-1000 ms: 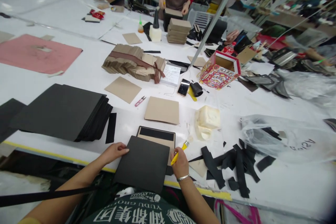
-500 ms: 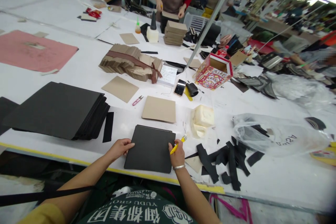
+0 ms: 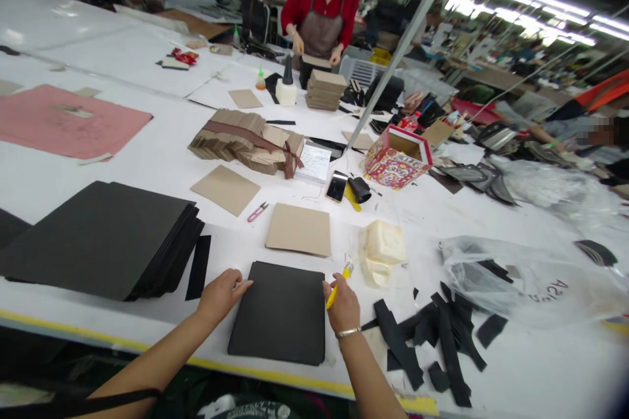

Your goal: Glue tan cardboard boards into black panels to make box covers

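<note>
The black panel [image 3: 276, 315] lies between the fingers of the left hand [image 3: 220, 296], bent at its edge, grip unclear, and the right hand [image 3: 344, 308], wrapped around a yellow brush [image 3: 333, 296]; a loosened grip could drop it onto the panel.

Whatever lies beneath the black panel [image 3: 276, 314] is hidden. The left hand's [image 3: 219, 298] grip can't be told; its fingers are partly hidden. The bristle end of the yellow brush [image 3: 333, 296] is too small to be made out. The pink sheet [image 3: 44, 131] and a dark sheet [image 3: 10, 226] are cut off by the left edge, the shirt [image 3: 246, 410] by the bottom. Notepad [image 3: 316, 162] writing can't be read. The red box's [image 3: 392, 169] floor is hidden by its walls. Background clutter [image 3: 515, 69] is blurred.
</note>
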`<state>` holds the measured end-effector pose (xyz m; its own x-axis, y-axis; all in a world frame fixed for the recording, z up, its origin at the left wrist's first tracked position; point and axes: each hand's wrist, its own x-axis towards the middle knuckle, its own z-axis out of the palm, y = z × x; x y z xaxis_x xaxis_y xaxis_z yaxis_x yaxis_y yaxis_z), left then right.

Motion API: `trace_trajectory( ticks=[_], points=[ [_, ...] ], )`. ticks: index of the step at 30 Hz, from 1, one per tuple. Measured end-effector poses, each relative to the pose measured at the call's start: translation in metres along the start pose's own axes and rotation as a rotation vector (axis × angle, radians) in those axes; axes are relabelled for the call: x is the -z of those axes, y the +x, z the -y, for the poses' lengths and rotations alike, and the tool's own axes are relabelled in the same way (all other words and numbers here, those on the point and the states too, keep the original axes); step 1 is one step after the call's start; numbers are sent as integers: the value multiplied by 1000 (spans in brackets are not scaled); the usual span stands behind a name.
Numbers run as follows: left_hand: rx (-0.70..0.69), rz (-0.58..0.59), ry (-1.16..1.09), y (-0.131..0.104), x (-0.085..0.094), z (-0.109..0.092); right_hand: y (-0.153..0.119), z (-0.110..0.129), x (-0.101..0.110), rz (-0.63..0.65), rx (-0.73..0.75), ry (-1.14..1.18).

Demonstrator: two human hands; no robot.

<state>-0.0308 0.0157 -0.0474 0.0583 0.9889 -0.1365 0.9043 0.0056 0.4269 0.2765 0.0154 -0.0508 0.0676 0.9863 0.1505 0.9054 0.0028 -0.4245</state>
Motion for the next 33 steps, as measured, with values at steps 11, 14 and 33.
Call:
trace_trajectory(
  ticks=[11, 14, 33],
  points=[
    [-717, 212, 111, 91, -46, -85, 142, 91, -14, 412, -92, 742],
    [-636, 237, 123, 102, -58, -85, 157, 96, -41, 528, -14, 671],
    [-566, 344, 72, 111, -50, -87, 222, 5, -42, 149, -353, 511]
  ],
)
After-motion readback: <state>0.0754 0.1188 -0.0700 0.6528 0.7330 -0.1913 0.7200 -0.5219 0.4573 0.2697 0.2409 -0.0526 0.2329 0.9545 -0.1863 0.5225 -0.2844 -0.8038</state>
